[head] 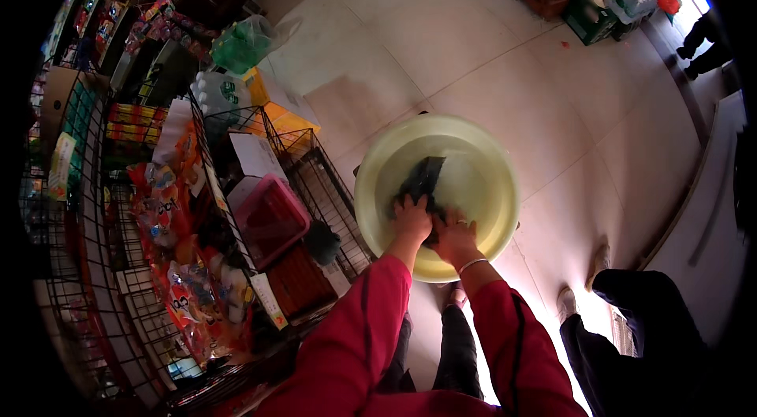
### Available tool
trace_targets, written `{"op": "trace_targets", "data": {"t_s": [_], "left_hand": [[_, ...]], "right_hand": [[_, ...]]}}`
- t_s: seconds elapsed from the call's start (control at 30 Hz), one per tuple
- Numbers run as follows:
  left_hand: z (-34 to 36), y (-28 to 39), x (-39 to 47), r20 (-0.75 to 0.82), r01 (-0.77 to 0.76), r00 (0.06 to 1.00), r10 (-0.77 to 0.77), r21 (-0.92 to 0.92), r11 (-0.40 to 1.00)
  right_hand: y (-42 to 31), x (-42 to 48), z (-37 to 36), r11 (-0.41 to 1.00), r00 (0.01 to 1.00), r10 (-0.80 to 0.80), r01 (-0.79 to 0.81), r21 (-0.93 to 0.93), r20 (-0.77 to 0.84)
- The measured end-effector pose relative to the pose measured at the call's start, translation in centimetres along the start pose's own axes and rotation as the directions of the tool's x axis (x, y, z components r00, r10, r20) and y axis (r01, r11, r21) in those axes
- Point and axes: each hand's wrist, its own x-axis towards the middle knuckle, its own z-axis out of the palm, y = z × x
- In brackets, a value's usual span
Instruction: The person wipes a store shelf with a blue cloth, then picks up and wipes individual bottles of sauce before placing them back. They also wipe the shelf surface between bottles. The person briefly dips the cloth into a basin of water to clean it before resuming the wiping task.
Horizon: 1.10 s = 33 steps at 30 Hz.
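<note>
A pale yellow-green plastic basin (508, 192) with water in it stands before me. A dark cloth (427, 174) lies in the basin, its far end spread in the water. My left hand (413, 219) rests on the near left part of the cloth, its fingers spread. My right hand (455, 238), with a ring on a finger and a bracelet at the wrist, presses by the cloth's near right edge. The fingertips of both hands are partly hidden by water and dark fabric, so a grip on the cloth cannot be made out.
Wire racks with packaged snacks (162, 204) and a pink plastic basket (272, 216) stand at the left. Bottle packs and a yellow carton (290, 118) lie beyond them. A person's dark-trousered legs (641, 310) are at the lower right; another person's legs (704, 47) show upper right.
</note>
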Motion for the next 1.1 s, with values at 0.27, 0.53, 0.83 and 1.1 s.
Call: {"op": "trace_targets", "data": {"t_s": [0.27,0.53,0.83,1.1], "left_hand": [[5.9,-6.6,5.2,-0.128,-0.167,0.986,0.111,-0.846,0.506],[1.0,-6.8,3.7,0.227,0.593,0.773,0.592,-0.591,-0.547],[0.9,-2.9,1.7,0.086,0.406,0.899,0.429,-0.526,-0.747],[-0.8,-3.3,2.3,0.229,0.176,0.967,-0.109,-0.916,-0.36]], "right_hand": [[-0.9,3.1,-0.9,0.832,0.951,0.31,-0.282,0.478,0.022],[-6.9,-1.6,-6.9,0.573,0.971,-0.008,0.199,0.795,-0.238],[-8.7,0.4,-3.9,0.715,0.732,0.089,0.425,0.555,-0.676],[0.9,6.6,-2.5,0.928,0.853,0.235,-0.054,0.369,-0.466]]}}
